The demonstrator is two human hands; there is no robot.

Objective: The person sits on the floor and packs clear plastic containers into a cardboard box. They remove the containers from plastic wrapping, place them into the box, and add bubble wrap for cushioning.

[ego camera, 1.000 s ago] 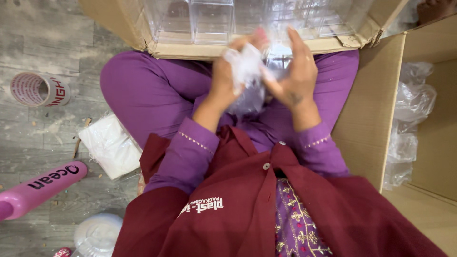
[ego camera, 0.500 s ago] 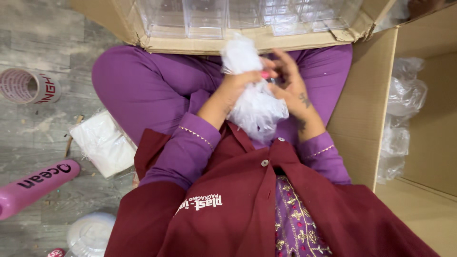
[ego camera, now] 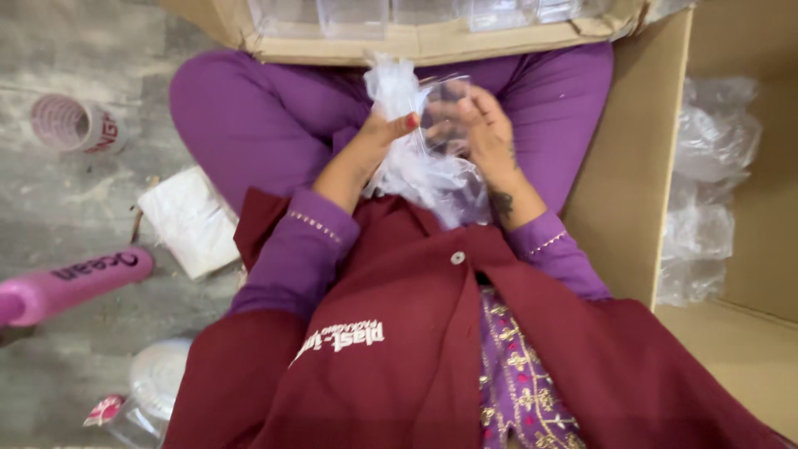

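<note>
The bag (ego camera: 420, 166) held between the left hand (ego camera: 378, 137) and the right hand (ego camera: 482, 133) was thin clear plastic film, glossy and crumpled. The boxes (ego camera: 632, 191) were plain brown cardboard, matt, with raw cut edges. The containers (ego camera: 353, 12) in the front box were rigid clear plastic (smooth, with sharp glints). The coat (ego camera: 399, 349) and trousers (ego camera: 249, 116) were matt woven cloth. The bottle (ego camera: 75, 283) was smooth pink plastic. The floor (ego camera: 50, 199) was grey, mottled and dull.

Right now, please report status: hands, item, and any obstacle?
Left hand and right hand both grip clear plastic bag over lap. Open carton just ahead, apart from hands. Nothing blocks.
</note>
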